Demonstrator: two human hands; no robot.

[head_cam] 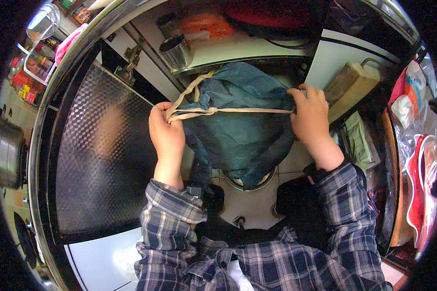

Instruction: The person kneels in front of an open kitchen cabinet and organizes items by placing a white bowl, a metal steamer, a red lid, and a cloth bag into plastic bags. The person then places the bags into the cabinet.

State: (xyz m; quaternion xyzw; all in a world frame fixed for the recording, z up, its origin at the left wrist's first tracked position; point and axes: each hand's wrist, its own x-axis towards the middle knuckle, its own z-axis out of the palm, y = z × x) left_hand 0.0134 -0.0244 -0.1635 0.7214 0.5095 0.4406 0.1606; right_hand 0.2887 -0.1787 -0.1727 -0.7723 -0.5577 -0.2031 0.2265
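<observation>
A dark green cloth (245,134), perhaps a bag or an apron, hangs in front of me with a beige strap (255,110) stretched across its upper part. The strap is tied in a knot left of the middle. Pinched in my left hand (167,127) are the looped strands of this strap. My right hand (310,112) grips the strap's other end at the cloth's right edge; its fingertips touch the fabric. Below the cloth, the rim of a round metal pot or bowl (244,187) shows, the rest covered.
Ahead, an open cabinet holds a metal cup (176,52) and an orange-red bag (207,26). A dark patterned door panel (105,145) stands left, with a metal hinge (132,56). To the right are a wooden block (353,82) and plastic bags (409,98). Tiled floor (244,207) lies below.
</observation>
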